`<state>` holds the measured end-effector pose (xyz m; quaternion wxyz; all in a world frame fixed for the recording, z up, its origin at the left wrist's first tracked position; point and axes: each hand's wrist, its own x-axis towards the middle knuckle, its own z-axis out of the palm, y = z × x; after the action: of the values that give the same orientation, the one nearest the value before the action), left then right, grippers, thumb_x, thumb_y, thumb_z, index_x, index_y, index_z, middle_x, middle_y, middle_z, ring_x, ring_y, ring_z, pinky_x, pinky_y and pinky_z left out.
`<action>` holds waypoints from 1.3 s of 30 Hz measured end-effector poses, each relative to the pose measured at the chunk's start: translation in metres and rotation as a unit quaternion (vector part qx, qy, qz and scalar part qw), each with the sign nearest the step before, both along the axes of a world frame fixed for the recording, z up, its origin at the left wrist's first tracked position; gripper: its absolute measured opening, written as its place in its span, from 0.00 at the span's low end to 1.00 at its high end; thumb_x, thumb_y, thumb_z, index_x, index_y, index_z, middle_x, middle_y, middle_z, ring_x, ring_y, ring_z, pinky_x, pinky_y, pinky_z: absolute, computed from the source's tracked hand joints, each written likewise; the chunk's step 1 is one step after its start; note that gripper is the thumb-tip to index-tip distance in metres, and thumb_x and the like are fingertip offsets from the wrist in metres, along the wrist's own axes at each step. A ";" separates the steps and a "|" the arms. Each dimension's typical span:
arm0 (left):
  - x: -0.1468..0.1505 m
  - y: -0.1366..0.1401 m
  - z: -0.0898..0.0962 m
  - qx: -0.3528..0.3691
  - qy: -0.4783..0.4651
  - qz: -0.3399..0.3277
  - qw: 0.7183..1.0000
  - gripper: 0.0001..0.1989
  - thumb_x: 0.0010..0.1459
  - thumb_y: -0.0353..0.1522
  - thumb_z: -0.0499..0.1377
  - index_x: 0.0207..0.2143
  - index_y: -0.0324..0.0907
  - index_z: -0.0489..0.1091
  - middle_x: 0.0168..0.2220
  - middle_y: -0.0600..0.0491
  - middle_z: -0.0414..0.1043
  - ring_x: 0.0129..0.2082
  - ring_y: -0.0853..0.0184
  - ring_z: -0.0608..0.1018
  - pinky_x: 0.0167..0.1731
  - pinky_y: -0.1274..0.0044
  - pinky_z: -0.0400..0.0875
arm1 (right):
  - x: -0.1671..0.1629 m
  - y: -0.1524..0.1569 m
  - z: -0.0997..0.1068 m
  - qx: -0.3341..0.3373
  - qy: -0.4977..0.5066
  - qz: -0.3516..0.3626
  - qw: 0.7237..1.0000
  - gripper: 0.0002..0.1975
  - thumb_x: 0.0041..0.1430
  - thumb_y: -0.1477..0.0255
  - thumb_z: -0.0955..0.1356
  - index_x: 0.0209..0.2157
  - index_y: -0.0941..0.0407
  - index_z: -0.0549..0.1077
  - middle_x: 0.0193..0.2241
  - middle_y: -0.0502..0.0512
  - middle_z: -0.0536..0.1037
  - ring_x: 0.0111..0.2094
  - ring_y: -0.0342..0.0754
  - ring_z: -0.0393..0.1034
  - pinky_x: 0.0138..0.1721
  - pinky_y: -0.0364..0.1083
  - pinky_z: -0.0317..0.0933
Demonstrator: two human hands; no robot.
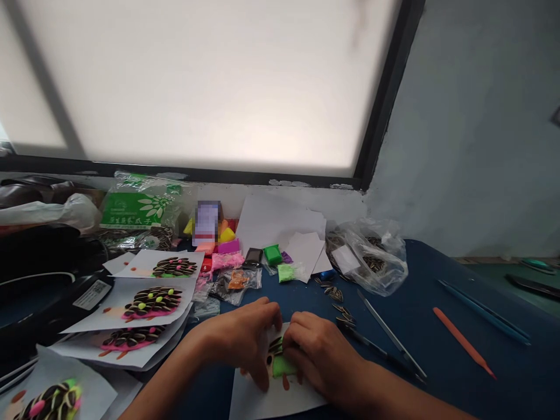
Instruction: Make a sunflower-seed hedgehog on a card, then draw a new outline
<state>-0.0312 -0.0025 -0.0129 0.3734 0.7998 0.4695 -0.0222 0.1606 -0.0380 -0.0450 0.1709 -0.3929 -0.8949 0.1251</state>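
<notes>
A sheet of white paper (258, 402) lies in front of me. On it is a small clay hedgehog figure with a light green clay body (283, 366), reddish-brown feet and several striped sunflower seeds (275, 345) set at its upper left. My left hand (242, 332) arches over the left side of the figure, its thumb and fingers apart and the fingertips down at the paper. With fingers curled together, my right hand (321, 353) bears on the right side of the green clay. What its fingertips hold, if anything, is hidden behind the hand.
Finished seed hedgehogs on paper (149, 303) overlap at left. Behind my hands lie colourful clay packets (227, 259), white sheets (280, 221) and a clear bag of seeds (371, 256). Loose seeds (335, 291), a pen (380, 350), tweezers (485, 312) and an orange tool (464, 341) lie right.
</notes>
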 end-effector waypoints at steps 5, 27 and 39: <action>0.000 0.000 0.001 0.001 0.003 -0.006 1.000 0.31 0.30 0.28 0.71 0.40 0.47 0.64 0.41 0.57 0.63 0.35 0.66 0.70 0.26 0.79 0.62 | 0.000 0.000 0.001 -0.007 0.015 0.002 1.000 0.06 0.56 0.81 0.65 0.28 0.58 0.70 0.30 0.53 0.71 0.31 0.44 0.64 0.31 0.42 0.57; 0.001 0.001 0.002 0.011 0.002 -0.020 1.000 0.30 0.31 0.30 0.72 0.39 0.46 0.64 0.40 0.58 0.62 0.36 0.66 0.70 0.27 0.79 0.61 | -0.003 0.001 -0.005 0.064 -0.033 0.011 0.997 0.08 0.59 0.81 0.63 0.28 0.58 0.68 0.29 0.53 0.71 0.30 0.45 0.63 0.30 0.44 0.55; -0.010 0.009 -0.003 0.000 -0.093 0.002 0.996 0.15 0.42 0.34 0.65 0.36 0.44 0.72 0.31 0.58 0.67 0.31 0.67 0.70 0.27 0.80 0.62 | -0.005 0.002 -0.001 0.066 -0.109 0.003 0.992 0.06 0.54 0.82 0.64 0.27 0.58 0.68 0.28 0.53 0.71 0.28 0.45 0.61 0.28 0.44 0.51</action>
<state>-0.0408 0.0065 -0.0154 0.4150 0.7977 0.4344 0.0531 0.1553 -0.0357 -0.0460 0.0973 -0.3895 -0.9156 0.0229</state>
